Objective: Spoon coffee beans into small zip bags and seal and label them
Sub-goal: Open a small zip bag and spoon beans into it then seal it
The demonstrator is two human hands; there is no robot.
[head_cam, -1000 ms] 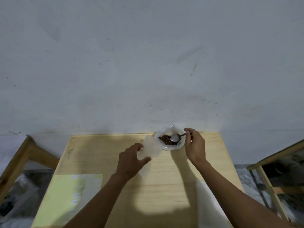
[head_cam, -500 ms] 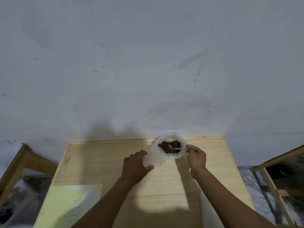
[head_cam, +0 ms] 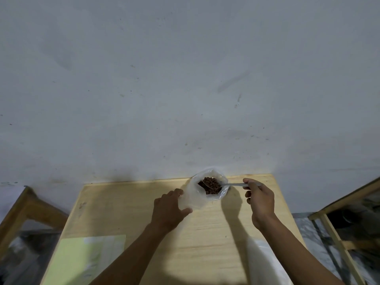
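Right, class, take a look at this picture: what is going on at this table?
A person is scooping coffee beans at a wooden table. The right hand holds a spoon whose bowl is dipped into an open plastic bag of beans at the far edge. The left hand holds a small clear zip bag just beside it, ready for filling. A yellow-green sheet lies at the near left corner.

Table: pale bare-wood tabletop (head_cam: pixel 131 204), matt, fine straight grain.
Bean bag: clear crinkled plastic bag (head_cam: pixel 223 191), glossy highlights.
Beans: dark brown coffee beans (head_cam: pixel 211 185), slight sheen.
Spoon: thin grey metal spoon (head_cam: pixel 234 184), smooth, shiny.
Small bag: translucent soft plastic pouch (head_cam: pixel 190 199), cloudy.
Sheet: pale yellow-green paper sheet (head_cam: pixel 82 262), matt.
Wall: grey painted wall (head_cam: pixel 185 79), matt, scuffed.
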